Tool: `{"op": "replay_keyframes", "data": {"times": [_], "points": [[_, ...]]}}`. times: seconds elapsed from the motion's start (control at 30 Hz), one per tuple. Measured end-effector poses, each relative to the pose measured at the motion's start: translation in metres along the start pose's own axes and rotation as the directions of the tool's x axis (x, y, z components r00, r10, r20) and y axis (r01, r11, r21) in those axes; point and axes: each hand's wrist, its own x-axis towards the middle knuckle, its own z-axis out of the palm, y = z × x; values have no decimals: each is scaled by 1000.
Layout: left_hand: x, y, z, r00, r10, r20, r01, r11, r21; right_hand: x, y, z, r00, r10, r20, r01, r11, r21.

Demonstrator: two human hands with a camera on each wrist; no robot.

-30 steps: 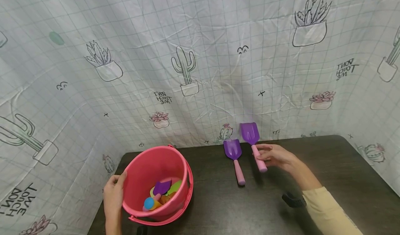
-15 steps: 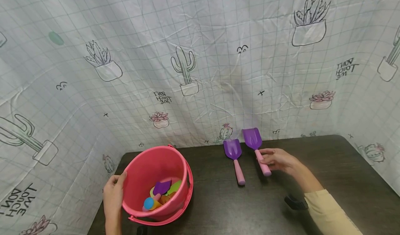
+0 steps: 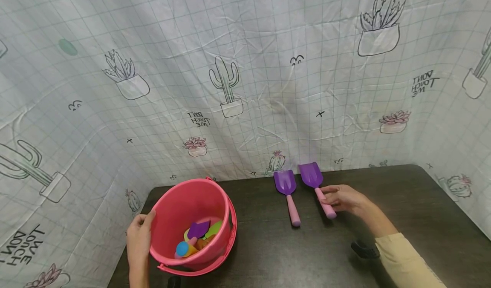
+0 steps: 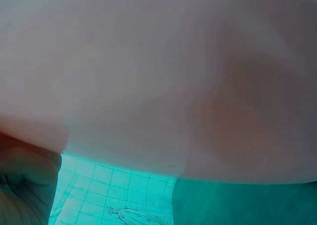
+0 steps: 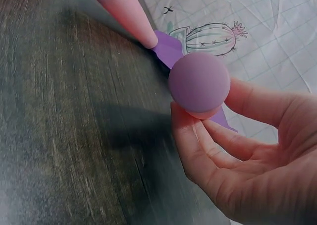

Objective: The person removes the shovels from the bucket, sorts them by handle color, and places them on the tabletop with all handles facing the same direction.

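Observation:
My left hand (image 3: 139, 237) grips the left rim of a pink bucket (image 3: 192, 198), which leans with its mouth toward me. Inside the bucket lie a purple piece (image 3: 199, 229), a green piece (image 3: 215, 229) and a yellow piece with a blue end (image 3: 186, 249). My right hand (image 3: 343, 198) pinches the pink handle of a purple toy shovel (image 3: 311, 175) between thumb and fingers. Left of it a second purple shovel (image 3: 293, 211) with a pink handle lies on the table. In the right wrist view the held handle's round end (image 5: 199, 82) faces the camera. The bucket blurs most of the left wrist view.
The dark table (image 3: 264, 254) ends at the back against a hanging white cloth (image 3: 261, 87) printed with cacti. Cloth also hangs at both sides. A black strap piece (image 3: 364, 250) sits beneath my right forearm.
My right hand has moved the held shovel down and slightly right, a little farther from the other shovel. The left hand and bucket have stayed put.

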Motion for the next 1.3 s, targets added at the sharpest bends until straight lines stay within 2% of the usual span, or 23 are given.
{"op": "replay_keyframes", "data": {"times": [0.37,0.6,0.9,1.2,1.3], "points": [[0,2,1,1000,4,-4,-4,1000,9,-4,3,0,1000,19,-18,-20,997,-69],[0,2,1,1000,-4,-5,4,1000,2,-5,1,5,1000,-23,-20,20,992,-125],[0,1,1,1000,-9,-2,9,1000,-15,-8,-4,16,995,-49,-92,28,976,-214],[1,0,0,1000,-6,-2,6,1000,-22,-4,-7,20,988,-32,-150,-25,930,-366],[1,0,0,1000,-6,-1,6,1000,-17,-3,-7,20,987,-26,-158,-37,924,-381]]}}
